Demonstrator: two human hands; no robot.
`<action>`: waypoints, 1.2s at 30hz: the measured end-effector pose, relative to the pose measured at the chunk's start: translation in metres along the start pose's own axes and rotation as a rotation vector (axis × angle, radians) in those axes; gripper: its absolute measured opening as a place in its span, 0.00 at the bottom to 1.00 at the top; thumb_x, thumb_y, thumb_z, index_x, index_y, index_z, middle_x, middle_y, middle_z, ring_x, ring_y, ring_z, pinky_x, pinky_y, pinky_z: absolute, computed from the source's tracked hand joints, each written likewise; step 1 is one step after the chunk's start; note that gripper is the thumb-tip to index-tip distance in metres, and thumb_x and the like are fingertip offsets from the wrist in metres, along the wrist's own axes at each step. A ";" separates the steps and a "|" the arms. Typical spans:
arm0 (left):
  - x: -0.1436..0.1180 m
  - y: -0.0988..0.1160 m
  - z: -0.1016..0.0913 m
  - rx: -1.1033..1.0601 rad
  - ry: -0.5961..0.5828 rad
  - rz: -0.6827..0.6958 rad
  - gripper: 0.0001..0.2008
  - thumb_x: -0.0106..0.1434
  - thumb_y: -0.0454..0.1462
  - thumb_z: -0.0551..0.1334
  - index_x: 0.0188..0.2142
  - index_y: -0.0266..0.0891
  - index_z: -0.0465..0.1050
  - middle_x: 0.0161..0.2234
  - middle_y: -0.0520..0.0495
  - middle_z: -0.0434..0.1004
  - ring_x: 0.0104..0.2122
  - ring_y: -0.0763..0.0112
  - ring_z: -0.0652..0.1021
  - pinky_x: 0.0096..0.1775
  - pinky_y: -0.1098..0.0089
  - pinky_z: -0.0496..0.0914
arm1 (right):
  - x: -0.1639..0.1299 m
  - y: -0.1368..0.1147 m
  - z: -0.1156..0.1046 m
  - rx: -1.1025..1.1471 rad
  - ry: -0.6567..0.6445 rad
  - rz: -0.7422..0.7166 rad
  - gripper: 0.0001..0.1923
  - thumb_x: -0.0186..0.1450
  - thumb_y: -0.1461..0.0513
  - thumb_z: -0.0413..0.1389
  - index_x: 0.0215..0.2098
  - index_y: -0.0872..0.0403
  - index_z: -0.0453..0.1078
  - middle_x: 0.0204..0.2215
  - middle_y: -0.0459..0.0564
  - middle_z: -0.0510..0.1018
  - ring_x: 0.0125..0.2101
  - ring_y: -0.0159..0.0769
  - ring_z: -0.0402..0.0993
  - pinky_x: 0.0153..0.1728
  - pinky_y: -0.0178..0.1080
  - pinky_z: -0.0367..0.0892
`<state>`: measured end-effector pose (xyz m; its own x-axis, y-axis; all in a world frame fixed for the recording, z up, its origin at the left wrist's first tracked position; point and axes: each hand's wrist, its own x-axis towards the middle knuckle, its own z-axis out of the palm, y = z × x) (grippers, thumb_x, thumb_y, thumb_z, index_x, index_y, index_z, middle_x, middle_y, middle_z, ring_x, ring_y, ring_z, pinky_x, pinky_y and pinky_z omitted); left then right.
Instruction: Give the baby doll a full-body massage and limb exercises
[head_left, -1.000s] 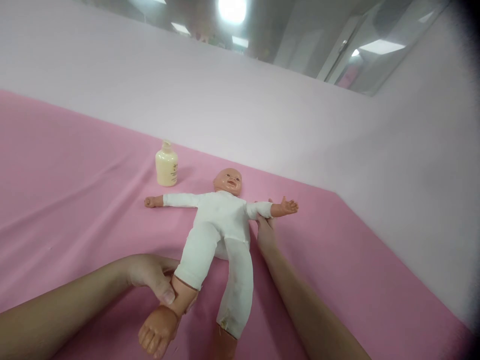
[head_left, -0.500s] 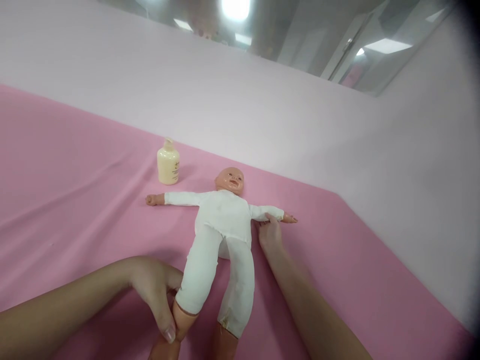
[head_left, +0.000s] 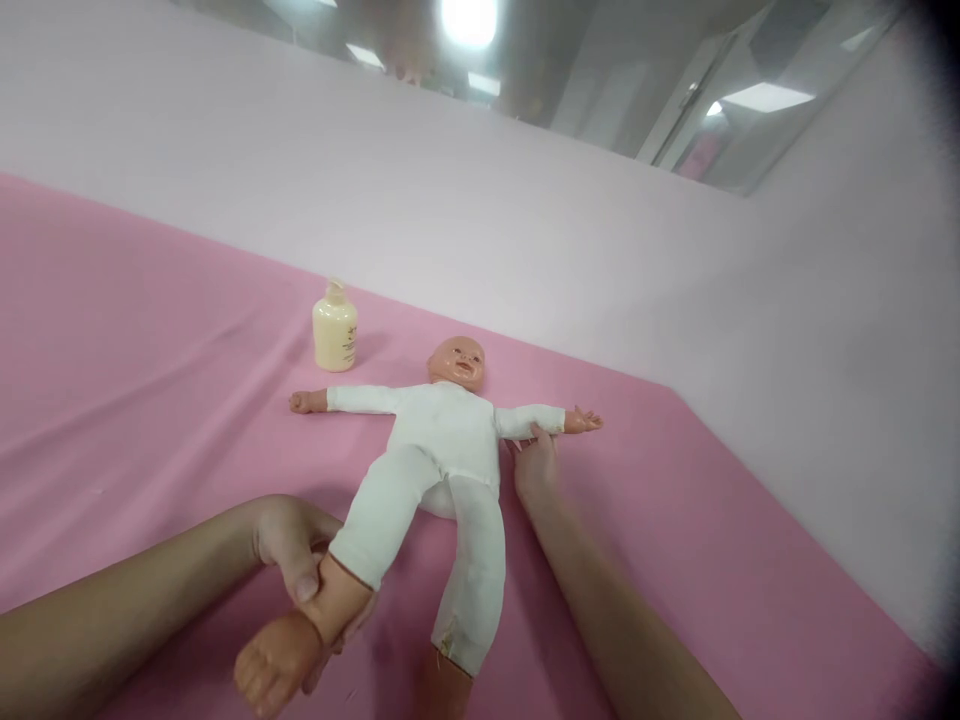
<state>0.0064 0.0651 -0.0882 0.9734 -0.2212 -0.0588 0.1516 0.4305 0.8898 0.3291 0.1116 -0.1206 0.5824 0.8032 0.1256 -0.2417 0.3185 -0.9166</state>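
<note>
A baby doll (head_left: 446, 430) with a white cloth body lies on its back on a pink sheet (head_left: 645, 540), arms spread wide. My left hand (head_left: 296, 550) is wrapped round the doll's lower leg (head_left: 341, 600) on the left side of the view, with the thumb on top and fingers underneath. That leg is raised, its foot (head_left: 277, 665) towards me. My right hand (head_left: 536, 460) grips the doll's forearm (head_left: 529, 421) on the right side, thumb over the sleeve and the other fingers mostly hidden below. The doll's other leg (head_left: 472, 570) stretches towards the bottom edge of the view.
A cream pump bottle (head_left: 335, 330) stands upright on the sheet, left of the doll's head. Behind the sheet rises a pale wall (head_left: 525, 220), with a window or glass panel (head_left: 600, 70) reflecting lights above it.
My left hand has lifted the doll's leg and swung it outward to the left, so the foot shows. The doll's hand on the right has turned, its fingers now spread; my right hand stays there.
</note>
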 end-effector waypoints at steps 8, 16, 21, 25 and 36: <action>0.005 0.000 -0.015 -0.383 0.394 0.490 0.24 0.55 0.58 0.59 0.30 0.37 0.71 0.15 0.53 0.61 0.23 0.69 0.65 0.40 0.63 0.69 | -0.026 -0.017 0.010 -0.195 -0.267 -0.100 0.27 0.61 0.56 0.58 0.58 0.46 0.65 0.59 0.47 0.71 0.59 0.41 0.67 0.62 0.48 0.62; 0.014 -0.008 -0.011 -0.312 0.683 0.397 0.22 0.60 0.51 0.58 0.32 0.32 0.76 0.20 0.48 0.69 0.24 0.69 0.68 0.37 0.64 0.67 | -0.026 -0.019 0.001 -0.828 -0.755 -0.543 0.26 0.64 0.64 0.51 0.59 0.42 0.68 0.61 0.47 0.68 0.66 0.45 0.52 0.68 0.58 0.46; 0.015 -0.016 -0.016 -0.271 0.765 0.346 0.22 0.60 0.52 0.58 0.25 0.35 0.75 0.19 0.46 0.71 0.24 0.66 0.69 0.39 0.60 0.69 | -0.023 -0.017 -0.002 -0.909 -0.785 -0.611 0.31 0.63 0.67 0.48 0.62 0.42 0.64 0.62 0.47 0.65 0.67 0.45 0.49 0.67 0.58 0.47; 0.014 -0.016 -0.018 -0.240 0.769 0.352 0.24 0.63 0.51 0.55 0.22 0.36 0.73 0.20 0.45 0.73 0.24 0.64 0.71 0.40 0.59 0.69 | -0.023 -0.016 -0.002 -0.918 -0.784 -0.622 0.30 0.63 0.67 0.48 0.62 0.42 0.64 0.61 0.48 0.65 0.67 0.44 0.50 0.67 0.57 0.47; 0.011 -0.012 -0.011 -0.128 0.566 0.230 0.25 0.59 0.56 0.60 0.31 0.34 0.78 0.28 0.44 0.81 0.32 0.60 0.78 0.45 0.60 0.71 | -0.028 -0.017 0.001 -0.742 -0.684 -0.494 0.24 0.67 0.61 0.48 0.61 0.44 0.64 0.61 0.48 0.67 0.64 0.42 0.56 0.67 0.54 0.49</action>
<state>0.0170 0.0676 -0.1046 0.9182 0.3726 -0.1344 -0.0871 0.5211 0.8490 0.3164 0.0845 -0.1078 -0.1177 0.8515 0.5109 0.5523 0.4837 -0.6790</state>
